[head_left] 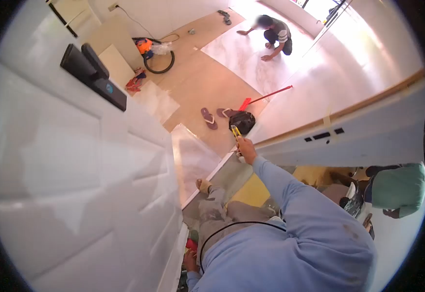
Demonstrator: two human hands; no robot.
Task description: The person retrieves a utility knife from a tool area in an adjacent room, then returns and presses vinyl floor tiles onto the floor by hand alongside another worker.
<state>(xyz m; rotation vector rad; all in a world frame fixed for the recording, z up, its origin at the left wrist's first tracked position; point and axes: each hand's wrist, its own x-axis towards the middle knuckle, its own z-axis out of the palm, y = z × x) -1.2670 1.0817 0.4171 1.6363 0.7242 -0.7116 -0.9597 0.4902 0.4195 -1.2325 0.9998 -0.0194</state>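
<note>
Yellow cutter (235, 131) in right hand (246, 149); left hand (191, 261) seemingly by red item (191, 245).

Right hand (247, 150) gripping yellow tool (236, 132), white door (76, 165)

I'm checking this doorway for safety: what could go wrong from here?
The right hand holds what looks like a yellow cutter out in front; if its blade is out, a slip might cut someone or nick the black bag it appears close to. Stepping through, someone could trip on the flip-flops or the red-handled tool lying on the floor.
</note>
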